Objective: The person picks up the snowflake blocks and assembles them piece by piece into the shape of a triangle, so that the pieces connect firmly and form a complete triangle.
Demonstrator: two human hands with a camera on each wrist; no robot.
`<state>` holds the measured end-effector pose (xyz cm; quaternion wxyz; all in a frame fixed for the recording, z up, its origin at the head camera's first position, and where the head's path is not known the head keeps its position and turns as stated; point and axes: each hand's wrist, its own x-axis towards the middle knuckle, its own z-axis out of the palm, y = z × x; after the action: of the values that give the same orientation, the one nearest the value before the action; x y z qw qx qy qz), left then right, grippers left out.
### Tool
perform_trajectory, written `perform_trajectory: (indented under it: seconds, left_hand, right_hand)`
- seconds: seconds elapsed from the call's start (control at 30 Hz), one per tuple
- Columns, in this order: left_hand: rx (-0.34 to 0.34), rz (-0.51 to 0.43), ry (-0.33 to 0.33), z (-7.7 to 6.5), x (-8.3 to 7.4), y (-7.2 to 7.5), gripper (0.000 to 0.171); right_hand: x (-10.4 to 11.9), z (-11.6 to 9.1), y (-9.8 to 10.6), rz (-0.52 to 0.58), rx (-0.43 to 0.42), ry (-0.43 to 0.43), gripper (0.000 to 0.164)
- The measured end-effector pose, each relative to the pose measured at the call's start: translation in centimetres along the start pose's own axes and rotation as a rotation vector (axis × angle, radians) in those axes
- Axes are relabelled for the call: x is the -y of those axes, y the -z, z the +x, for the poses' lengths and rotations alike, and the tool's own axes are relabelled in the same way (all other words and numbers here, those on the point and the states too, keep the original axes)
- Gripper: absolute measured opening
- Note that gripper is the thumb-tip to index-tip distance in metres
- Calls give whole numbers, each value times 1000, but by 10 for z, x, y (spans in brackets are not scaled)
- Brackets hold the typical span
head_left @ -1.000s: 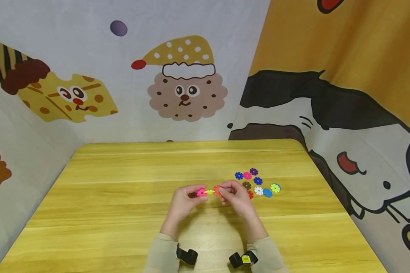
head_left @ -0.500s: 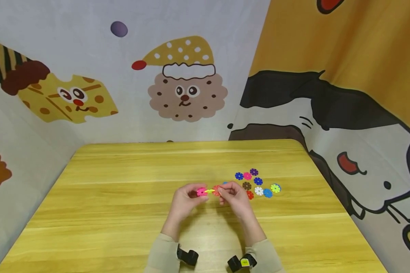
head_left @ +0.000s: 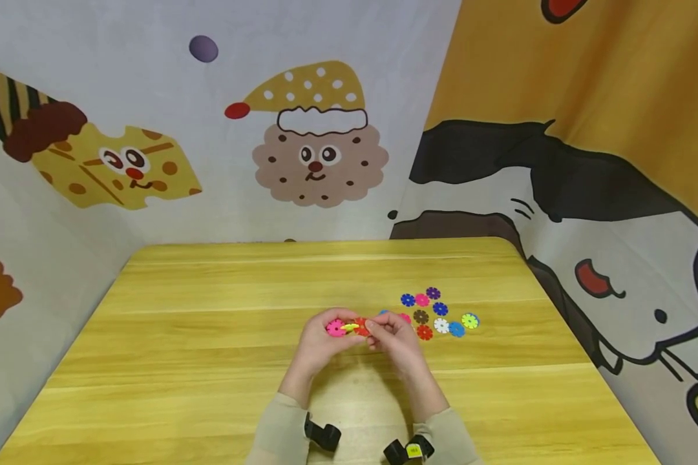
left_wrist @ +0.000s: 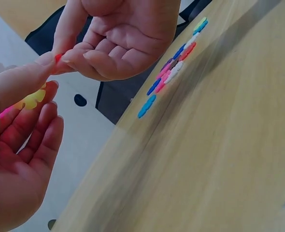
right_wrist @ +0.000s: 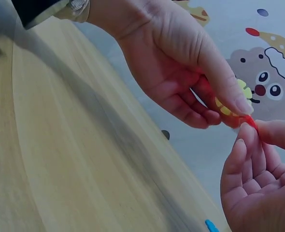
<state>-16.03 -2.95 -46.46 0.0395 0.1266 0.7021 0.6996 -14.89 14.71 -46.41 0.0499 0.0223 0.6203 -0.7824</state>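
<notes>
Several slotted interlocking discs are joined in a short chain between my hands in the head view: a pink disc (head_left: 335, 328), a yellow disc (head_left: 349, 327) set edge-on, and a red disc (head_left: 360, 327). My left hand (head_left: 317, 342) holds the chain, its thumb and fingertips reaching to the red disc. From the other side, my right hand (head_left: 401, 341) pinches the red disc between thumb and fingertip. In the left wrist view the yellow disc (left_wrist: 32, 100) shows behind my left thumb. Only a sliver of the red disc (right_wrist: 249, 121) shows between both hands' fingertips in the right wrist view.
Loose discs lie on the wooden table (head_left: 209, 361) just right of my hands, among them a brown disc (head_left: 421, 316), a white disc (head_left: 441, 325), a red disc (head_left: 424, 332) and a purple disc (head_left: 433, 293). A cartoon-printed curtain (head_left: 221, 194) stands behind the table.
My left hand has shifted right along the chain, so its fingertips now reach the red disc. The chain and my right hand have moved slightly left, uncovering more loose discs.
</notes>
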Motion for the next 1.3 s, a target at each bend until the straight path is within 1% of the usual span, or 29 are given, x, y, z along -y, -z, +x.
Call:
perform_trajectory:
  seconds: [0.07, 0.13, 0.2, 0.37, 0.43, 0.6, 0.77, 0.9, 1.07, 1.17, 1.3]
  left_hand:
    - [-9, 11, -2, 0, 1, 1, 34]
    - [-17, 32, 2, 0, 1, 2, 34]
    - [-21, 49, 6, 0, 2, 3, 33]
    - [-15, 82, 27, -1, 5, 9, 34]
    - [-13, 79, 43, -1, 5, 12, 35]
    - [-15, 71, 68, -2, 5, 17, 36]
    - [-26, 79, 70, -3, 5, 21, 37]
    - [-35, 63, 73, -3, 5, 22, 38]
    - [-44, 41, 83, -4, 5, 23, 37]
    - [-41, 43, 80, -4, 5, 23, 36]
    - [-41, 57, 78, -3, 6, 24, 35]
  right_hand:
    - [-1, 1, 3, -18, 23, -4, 8]
    - [-1, 1, 8, -67, 37, 7, 13]
    - [-1, 2, 16, -138, 34, 31, 18]
    - [1, 3, 48, -374, -16, 112, 26]
    - [4, 1, 62, -449, -36, 120, 27]
    - [16, -4, 93, -578, -97, 104, 29]
    - [25, -9, 122, -683, -160, 97, 34]
    - [29, -11, 142, -770, -219, 88, 34]
    - [30, -14, 157, -877, -263, 51, 36]
    - [29, -16, 162, -927, -259, 38, 38]
    - [25, -15, 167, -978, -237, 59, 41]
